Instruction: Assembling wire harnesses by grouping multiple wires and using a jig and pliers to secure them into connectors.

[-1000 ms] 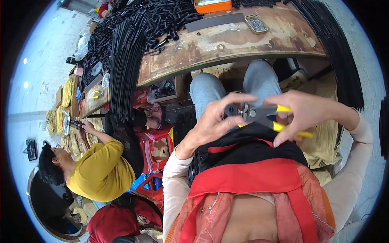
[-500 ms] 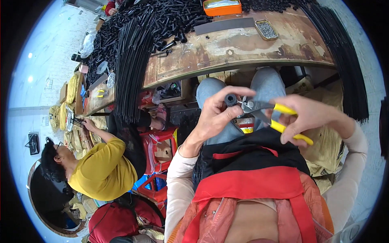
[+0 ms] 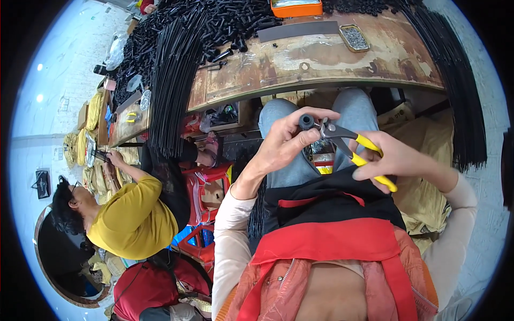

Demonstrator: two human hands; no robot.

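Above my lap, my left hand (image 3: 288,140) is closed around a black tubular part (image 3: 307,121), its round hollow end facing up between thumb and fingers. My right hand (image 3: 379,159) grips the yellow handles of a pair of pliers (image 3: 342,140). The metal jaws of the pliers meet the side of the black part, close to my left fingertips. A small shiny metal bit shows at the jaws, too small to make out clearly.
Ahead stands a worn wooden table (image 3: 300,61). On it lie a heap of black tubes (image 3: 230,21), bundles of thin black rods (image 3: 174,91), a grey strip (image 3: 298,32), a tin of small metal pieces (image 3: 354,37) and an orange box (image 3: 296,9). A co-worker in yellow (image 3: 134,219) sits at left.
My right hand and the pliers have shifted slightly left, and the handles have come closer together. My left hand still holds the black part. The co-worker's hand has moved a little.
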